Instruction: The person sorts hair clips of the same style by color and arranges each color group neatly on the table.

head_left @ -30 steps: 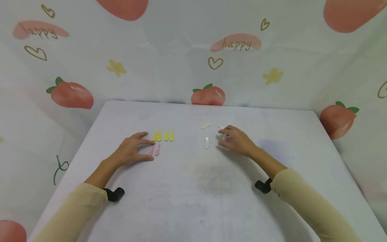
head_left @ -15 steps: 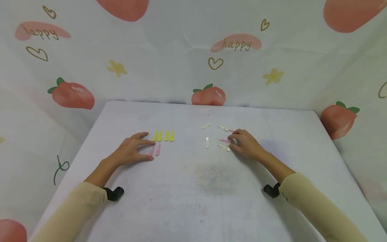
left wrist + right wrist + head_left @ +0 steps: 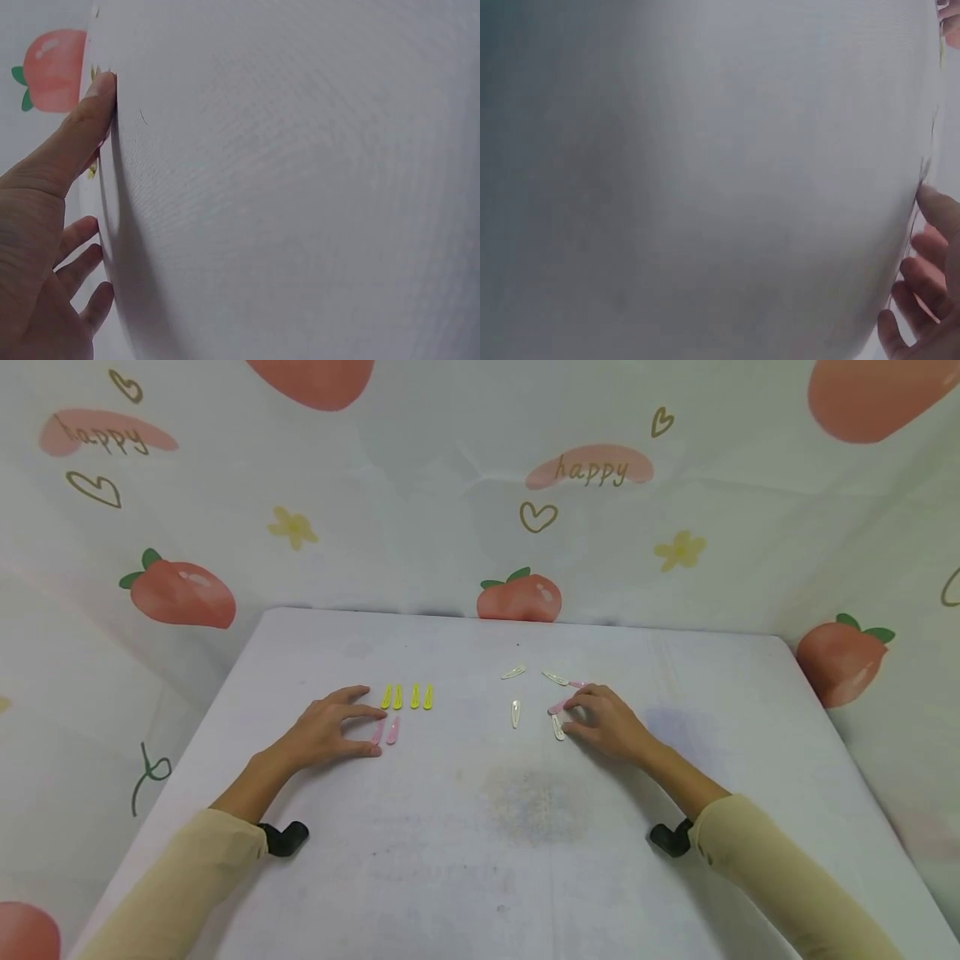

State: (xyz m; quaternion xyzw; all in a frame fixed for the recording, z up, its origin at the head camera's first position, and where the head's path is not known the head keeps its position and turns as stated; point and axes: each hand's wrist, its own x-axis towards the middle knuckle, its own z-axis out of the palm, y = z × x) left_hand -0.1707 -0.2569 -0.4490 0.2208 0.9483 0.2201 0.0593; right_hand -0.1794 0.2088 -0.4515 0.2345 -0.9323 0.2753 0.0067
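Note:
In the head view, my left hand (image 3: pixel 330 731) rests on the table, thumb and index finger spread around a pink snap hair clip (image 3: pixel 378 731). A second pink hair clip (image 3: pixel 393 730) lies just right of it. Several yellow hair clips (image 3: pixel 398 697) stand in a row behind these. My right hand (image 3: pixel 607 724) is low over the table, its index fingertip at a pink hair clip (image 3: pixel 557 707). Its thumb is beside a white hair clip (image 3: pixel 558 727) that meets the pink one. Another pink hair clip (image 3: pixel 577 684) shows partly behind the fingers, end to end with a white hair clip (image 3: pixel 555 678).
Two more white hair clips lie left of the right hand, one upright (image 3: pixel 515 714) and one slanted (image 3: pixel 513 672). The white table (image 3: pixel 465 860) ends at a patterned backdrop (image 3: pixel 420 527). A black wrist camera (image 3: pixel 287 840) sticks out from the left sleeve.
My right hand drew back to the right, uncovering clips, then moved slightly left. The pink clip at its index finger and the white clip by its thumb have turned. The left hand stays put.

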